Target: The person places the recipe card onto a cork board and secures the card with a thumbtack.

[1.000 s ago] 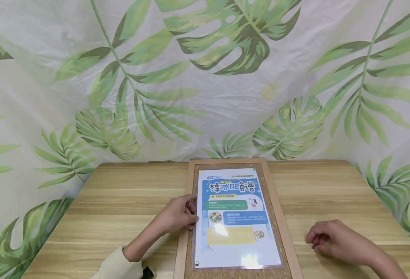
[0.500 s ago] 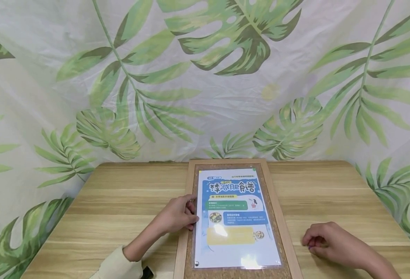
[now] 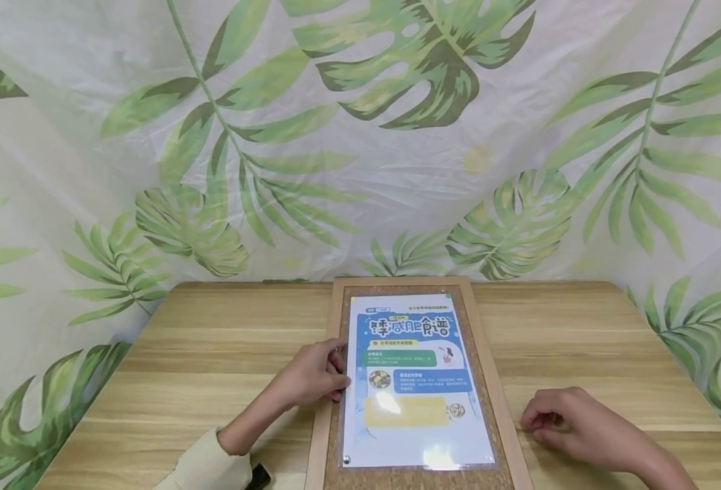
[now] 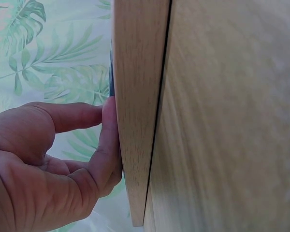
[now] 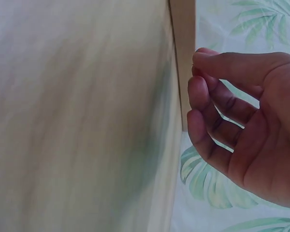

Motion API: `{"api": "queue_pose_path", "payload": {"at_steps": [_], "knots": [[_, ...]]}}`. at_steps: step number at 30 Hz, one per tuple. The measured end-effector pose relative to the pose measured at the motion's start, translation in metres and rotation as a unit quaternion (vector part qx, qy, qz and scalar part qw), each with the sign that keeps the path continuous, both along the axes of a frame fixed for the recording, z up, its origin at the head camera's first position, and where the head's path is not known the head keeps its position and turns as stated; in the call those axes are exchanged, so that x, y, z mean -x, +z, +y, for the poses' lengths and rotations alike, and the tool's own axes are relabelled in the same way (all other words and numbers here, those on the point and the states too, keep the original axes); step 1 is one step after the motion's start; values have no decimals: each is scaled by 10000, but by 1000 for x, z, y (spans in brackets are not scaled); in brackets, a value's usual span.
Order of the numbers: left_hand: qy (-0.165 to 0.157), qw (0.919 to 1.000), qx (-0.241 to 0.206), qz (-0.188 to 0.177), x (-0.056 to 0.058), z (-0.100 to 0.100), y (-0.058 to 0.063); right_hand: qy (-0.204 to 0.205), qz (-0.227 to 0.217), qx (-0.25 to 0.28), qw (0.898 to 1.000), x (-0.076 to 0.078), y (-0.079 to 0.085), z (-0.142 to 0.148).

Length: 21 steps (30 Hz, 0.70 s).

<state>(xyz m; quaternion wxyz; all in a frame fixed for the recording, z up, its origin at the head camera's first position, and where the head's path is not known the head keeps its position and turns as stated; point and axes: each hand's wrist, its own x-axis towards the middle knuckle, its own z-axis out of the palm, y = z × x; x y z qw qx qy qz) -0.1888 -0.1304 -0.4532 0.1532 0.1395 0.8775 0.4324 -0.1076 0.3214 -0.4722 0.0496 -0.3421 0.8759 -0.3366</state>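
A laminated poster (image 3: 418, 435) with blue, green and yellow panels lies on a framed cork board (image 3: 505, 422). My left hand (image 3: 312, 373) pinches the poster's left edge, its fingers bent against the board. In the left wrist view, thumb and index finger meet at the edge beside the wooden frame (image 4: 140, 72). Right of the board, my right hand (image 3: 574, 425) is low over the table, fingers curled. Between thumb and index finger it pinches a pushpin, mostly hidden; a thin tip (image 5: 193, 69) shows in the right wrist view.
A yellow pin (image 3: 353, 299), a green pin (image 3: 449, 295) and a silver pin (image 3: 346, 461) sit at three poster corners. A small black object (image 3: 259, 478) lies by the left sleeve (image 3: 210, 463). Behind the wooden table (image 3: 231, 340) hangs a leaf-print cloth (image 3: 311, 224).
My right hand has moved left toward the board; the purple-blue bit seen between its fingers earlier is now hidden in the head view. My left hand stays at the poster's edge.
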Motion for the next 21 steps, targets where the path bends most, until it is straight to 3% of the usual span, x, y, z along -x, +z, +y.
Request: {"api": "queue_pose_path", "payload": {"at_steps": [21], "knots": [[19,10000,88,17,0,0,-1,358,-190,44,9992,3,19,-37]]}}
